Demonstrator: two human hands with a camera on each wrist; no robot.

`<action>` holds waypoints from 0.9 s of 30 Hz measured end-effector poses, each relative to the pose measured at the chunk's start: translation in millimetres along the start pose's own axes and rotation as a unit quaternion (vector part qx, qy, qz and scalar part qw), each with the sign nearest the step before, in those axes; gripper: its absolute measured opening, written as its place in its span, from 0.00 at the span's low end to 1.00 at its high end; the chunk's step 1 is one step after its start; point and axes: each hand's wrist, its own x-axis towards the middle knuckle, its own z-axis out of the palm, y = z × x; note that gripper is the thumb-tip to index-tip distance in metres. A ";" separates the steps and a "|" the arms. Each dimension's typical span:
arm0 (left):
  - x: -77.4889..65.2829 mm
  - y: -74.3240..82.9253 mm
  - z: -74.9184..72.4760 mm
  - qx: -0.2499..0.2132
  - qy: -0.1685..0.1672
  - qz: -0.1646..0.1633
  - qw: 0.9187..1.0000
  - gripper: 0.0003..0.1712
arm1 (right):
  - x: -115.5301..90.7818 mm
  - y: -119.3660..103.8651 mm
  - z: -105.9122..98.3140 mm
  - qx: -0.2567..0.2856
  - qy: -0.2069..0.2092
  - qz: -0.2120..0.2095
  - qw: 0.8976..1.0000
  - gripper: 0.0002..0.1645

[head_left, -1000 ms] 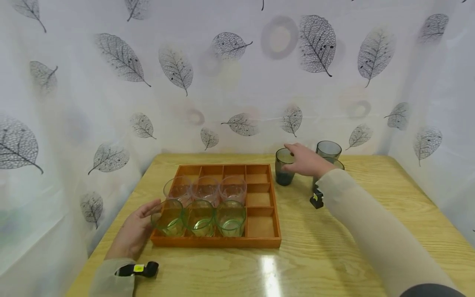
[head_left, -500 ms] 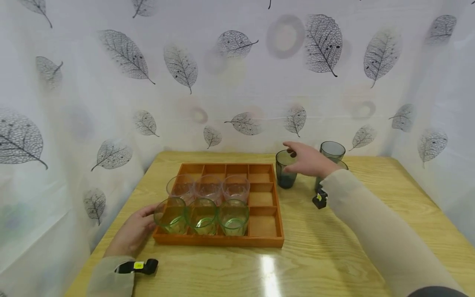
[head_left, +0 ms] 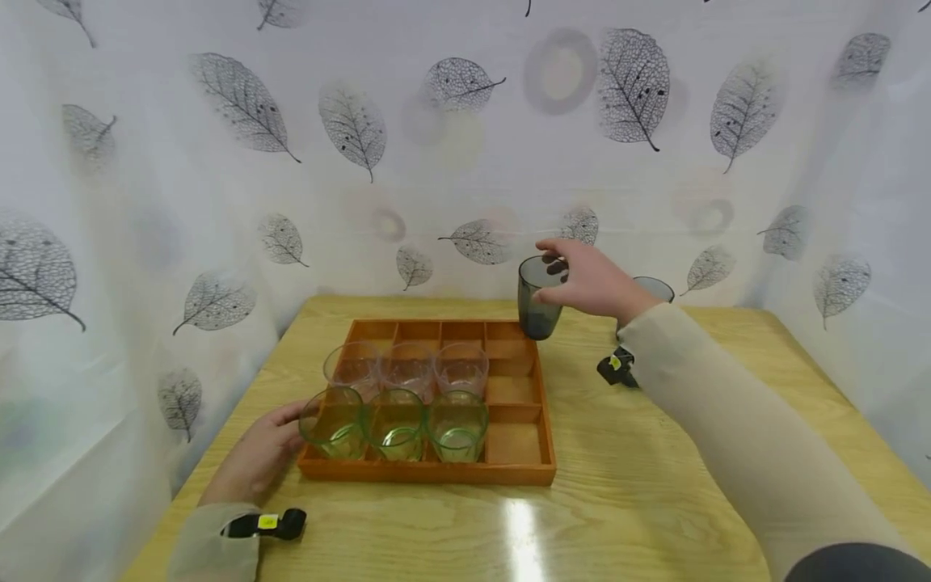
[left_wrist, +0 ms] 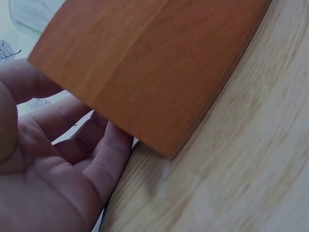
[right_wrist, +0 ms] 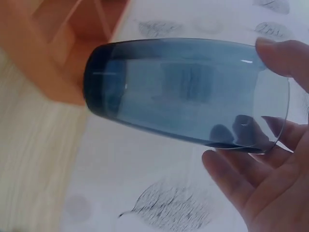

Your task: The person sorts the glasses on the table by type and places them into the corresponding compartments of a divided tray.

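Note:
My right hand (head_left: 596,279) holds a smoky grey glass (head_left: 537,311) near its rim. In the right wrist view the glass (right_wrist: 178,92) looks blue-grey, with thumb and fingers on opposite sides of the rim. Its base overlaps the back right corner of the wooden divided tray (head_left: 429,472). My left hand (head_left: 258,453) rests at the tray's left side, its relaxed fingers against the wooden wall (left_wrist: 145,72) in the left wrist view. Three green glasses (head_left: 458,440) fill the front row's left compartments. Behind them stand three clear, pinkish glasses (head_left: 461,372).
Another grey glass (head_left: 653,289) stands at the table's back right, mostly hidden behind my right hand and sleeve. The right column of the tray has bare compartments (head_left: 516,436). A leaf-patterned curtain (head_left: 436,178) surrounds the wooden table (head_left: 407,533) at the back and sides.
My right hand has lifted the grey glass from the table beside the tray and carried it up and left toward the tray's back right corner. The left hand stays at the tray.

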 end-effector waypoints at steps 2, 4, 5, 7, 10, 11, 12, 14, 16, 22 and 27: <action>0.0 0.8 -0.3 0.001 0.001 -0.002 1.000 0.31 | 5.9 -11.1 -1.2 0.014 0.003 -0.011 1.000 0.54; 0.3 0.4 -0.6 0.004 0.003 -0.002 1.000 0.31 | 12.8 -22.3 -0.5 0.025 0.006 -0.021 0.999 0.54; 0.4 -0.1 -0.7 0.002 0.001 -0.002 1.000 0.31 | 16.5 -28.3 0.5 0.033 0.008 -0.026 0.999 0.53; 0.4 -1.5 -0.3 -0.004 0.002 0.002 1.000 0.31 | 25.2 -39.5 3.4 0.044 0.012 -0.039 0.998 0.53; 0.8 -3.4 1.0 -0.011 0.003 0.004 1.000 0.32 | 38.9 -54.5 8.8 0.055 0.017 -0.053 0.997 0.53; 1.1 -3.1 1.3 -0.009 0.004 0.004 1.000 0.31 | 43.3 -59.2 10.8 0.061 0.019 -0.056 0.996 0.52; 1.4 -2.8 1.6 -0.006 0.005 0.003 1.000 0.31 | 47.9 -63.2 13.0 0.065 0.020 -0.062 0.996 0.52; 1.7 -2.4 1.2 0.003 0.009 -0.002 1.000 0.31 | 57.6 -71.3 19.2 0.071 0.021 -0.070 0.995 0.52; 2.0 -1.2 0.9 0.011 0.009 -0.007 1.000 0.31 | 66.3 -79.6 25.8 0.077 0.020 -0.078 0.994 0.52; 2.4 1.7 0.5 0.036 0.011 -0.013 0.999 0.33 | 90.7 -108.1 47.1 0.078 -0.001 -0.084 0.993 0.51; 2.5 -1.4 -0.3 0.028 0.005 -0.016 0.999 0.32 | 109.1 -129.1 70.8 0.087 -0.018 -0.089 0.992 0.49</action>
